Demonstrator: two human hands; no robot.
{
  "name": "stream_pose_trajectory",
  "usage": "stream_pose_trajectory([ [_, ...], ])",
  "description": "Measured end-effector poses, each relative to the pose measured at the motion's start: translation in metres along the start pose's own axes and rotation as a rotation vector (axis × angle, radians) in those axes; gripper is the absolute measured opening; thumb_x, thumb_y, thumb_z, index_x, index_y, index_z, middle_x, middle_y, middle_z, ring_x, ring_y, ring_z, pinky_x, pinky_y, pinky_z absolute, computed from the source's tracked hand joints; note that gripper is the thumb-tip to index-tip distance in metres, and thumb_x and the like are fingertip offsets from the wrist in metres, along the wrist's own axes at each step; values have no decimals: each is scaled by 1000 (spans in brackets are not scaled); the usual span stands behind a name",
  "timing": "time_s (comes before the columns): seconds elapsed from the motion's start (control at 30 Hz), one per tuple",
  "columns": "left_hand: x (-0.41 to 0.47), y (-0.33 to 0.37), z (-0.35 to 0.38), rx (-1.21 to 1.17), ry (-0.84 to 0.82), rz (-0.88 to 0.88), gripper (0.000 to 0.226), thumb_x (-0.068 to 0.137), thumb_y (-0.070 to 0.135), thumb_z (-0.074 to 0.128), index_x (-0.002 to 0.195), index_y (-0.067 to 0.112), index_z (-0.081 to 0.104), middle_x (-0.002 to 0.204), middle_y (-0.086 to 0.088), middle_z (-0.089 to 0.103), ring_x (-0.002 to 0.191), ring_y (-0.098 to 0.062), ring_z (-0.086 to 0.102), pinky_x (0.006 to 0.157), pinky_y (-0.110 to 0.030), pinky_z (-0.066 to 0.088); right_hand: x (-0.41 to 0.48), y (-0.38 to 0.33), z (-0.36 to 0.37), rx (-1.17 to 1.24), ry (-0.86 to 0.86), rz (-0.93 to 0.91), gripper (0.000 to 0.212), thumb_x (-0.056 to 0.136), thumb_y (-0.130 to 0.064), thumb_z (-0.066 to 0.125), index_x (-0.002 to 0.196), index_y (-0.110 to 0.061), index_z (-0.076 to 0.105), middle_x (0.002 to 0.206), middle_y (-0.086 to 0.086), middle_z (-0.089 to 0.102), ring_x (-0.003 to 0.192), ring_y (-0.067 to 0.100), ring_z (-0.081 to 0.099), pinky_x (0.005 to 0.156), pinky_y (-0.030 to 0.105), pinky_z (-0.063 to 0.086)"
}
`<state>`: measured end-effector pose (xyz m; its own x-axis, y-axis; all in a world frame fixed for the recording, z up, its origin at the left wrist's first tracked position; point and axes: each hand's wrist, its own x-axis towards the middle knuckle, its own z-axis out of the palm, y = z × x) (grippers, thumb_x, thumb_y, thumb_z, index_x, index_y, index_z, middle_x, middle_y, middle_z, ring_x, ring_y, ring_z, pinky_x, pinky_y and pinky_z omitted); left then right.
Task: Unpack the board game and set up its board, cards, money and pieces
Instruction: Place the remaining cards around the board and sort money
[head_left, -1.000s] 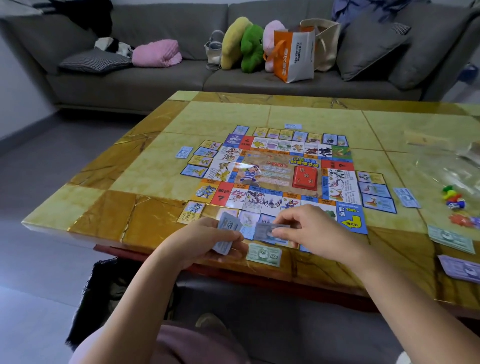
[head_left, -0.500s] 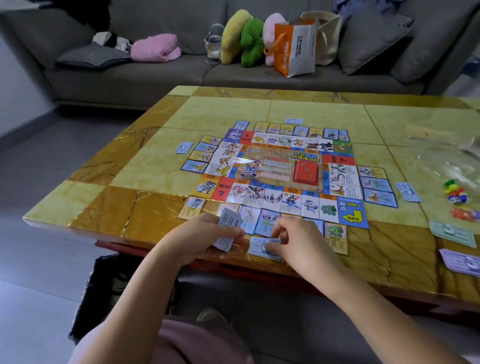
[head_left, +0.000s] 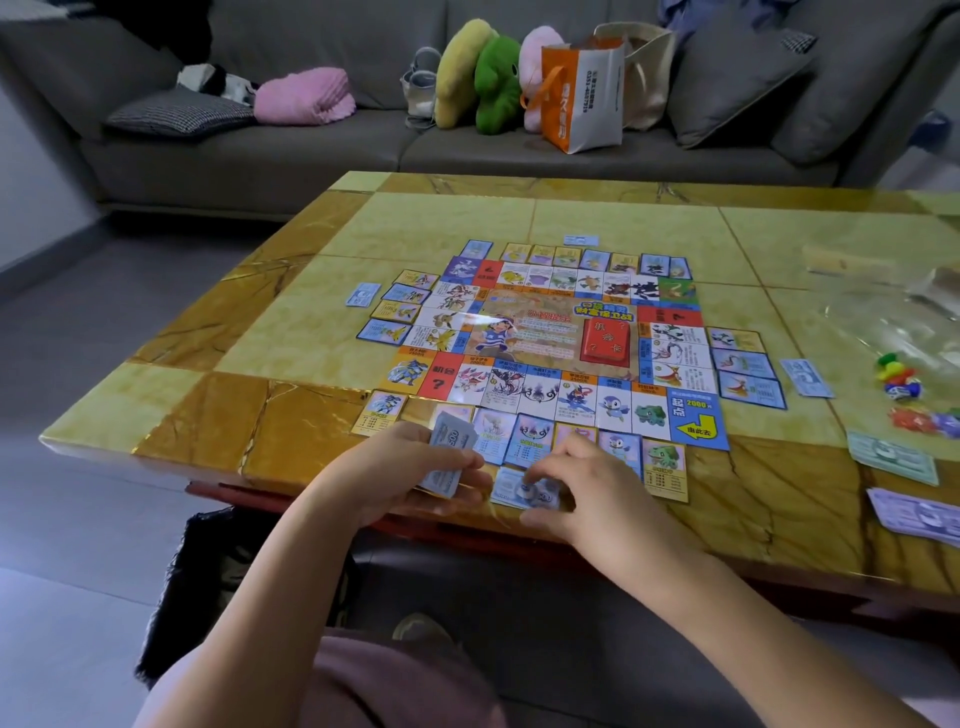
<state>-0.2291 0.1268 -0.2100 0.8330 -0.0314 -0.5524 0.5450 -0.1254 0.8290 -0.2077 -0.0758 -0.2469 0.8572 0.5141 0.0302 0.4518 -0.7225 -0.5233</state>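
Money is being dealt, I'd say: left hand (head_left: 400, 480) fingers curl round a wad of blue notes (head_left: 448, 457), right hand (head_left: 589, 491) fingers pinch one blue note (head_left: 511, 491) on the surface (head_left: 291, 332) at the board's (head_left: 561, 338) six o'clock, which next needs releasing flat.

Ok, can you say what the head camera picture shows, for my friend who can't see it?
A person's left hand holds a stack of blue banknotes while the right hand pinches one banknote lying at the near edge of a yellow table. Beyond them lies a colourful game board ringed with cards, a red card deck on it.
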Motion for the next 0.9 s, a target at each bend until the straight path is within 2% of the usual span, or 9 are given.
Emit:
stream_pose_trajectory([
  [0.07, 0, 0, 0, 4, -2, 4, 16, 93, 16, 58, 102, 3, 63, 98, -10, 74, 89, -23, 71, 56, -23, 53, -2, 1, 2, 15, 3, -11, 34, 81, -37, 71, 113, -25, 66, 103, -8, 50, 99, 10, 54, 80, 23, 43],
  [0.17, 1, -1, 0, -5, -1, 11, 17, 93, 15, 58, 102, 2, 62, 97, -11, 74, 86, -22, 71, 58, -24, 53, -2, 3, 3, 26, 10, -18, 31, 83, -34, 69, 113, -26, 67, 104, -9, 51, 93, 8, 52, 76, 19, 40],
  [0.3, 2, -1, 1, 12, -1, 30, 17, 93, 16, 59, 102, 2, 62, 96, -11, 74, 77, -20, 70, 61, -27, 51, -2, 5, 5, 39, 16, -31, 26, 85, -30, 68, 112, -28, 68, 104, -10, 51, 95, 7, 51, 77, 19, 40],
  [0.4, 1, 1, -2, 22, 46, 51, 17, 94, 16, 57, 102, 2, 61, 94, -10, 75, 68, -15, 68, 56, -24, 49, -2, 5, 2, 92, 59, -29, 25, 86, -32, 67, 111, -27, 67, 100, -15, 49, 85, 3, 52, 72, 14, 40],
  [0.5, -1, 7, -2, -60, 58, 114, 17, 98, 17, 50, 103, 2, 57, 90, -15, 74, 57, -16, 66, 46, -22, 48, -5, 4, -9, 211, 136, -36, 17, 87, -30, 67, 103, -26, 68, 93, -15, 56, 79, 3, 57, 69, 11, 43],
  [0.6, -2, 15, 16, -67, -21, 200, 19, 99, 20, 45, 100, 6, 57, 75, -12, 71, 44, -16, 55, 37, -20, 39, -7, 6, -27, 400, 186, 0, 11, 88, -26, 65, 99, -27, 68, 88, -13, 64, 79, 2, 60, 68, 14, 48],
  [0.7, 5, 23, 44, 0, -140, 256, 19, 100, 20, 44, 96, 9, 59, 70, -5, 64, 43, -9, 42, 39, -17, 31, -8, 14, -49, 504, 233, 32, 20, 90, -26, 63, 107, -36, 65, 93, -14, 66, 82, 5, 62, 73, 20, 51],
  [0.8, 15, 34, 77, 143, -326, 258, 16, 99, 12, 46, 92, 9, 60, 76, -3, 62, 50, -7, 37, 46, -16, 31, -15, 25, -68, 427, 248, -46, 38, 92, -21, 61, 127, -35, 58, 110, -21, 61, 96, 0, 59, 80, 16, 49],
  [0.9, 25, 44, 110, 211, -435, 234, 17, 98, 8, 47, 86, 10, 59, 79, -4, 63, 53, -6, 39, 47, -15, 34, -27, 36, -76, 256, 277, -105, 46, 94, -8, 55, 131, -34, 55, 112, -24, 55, 104, -2, 54, 86, 13, 45],
])
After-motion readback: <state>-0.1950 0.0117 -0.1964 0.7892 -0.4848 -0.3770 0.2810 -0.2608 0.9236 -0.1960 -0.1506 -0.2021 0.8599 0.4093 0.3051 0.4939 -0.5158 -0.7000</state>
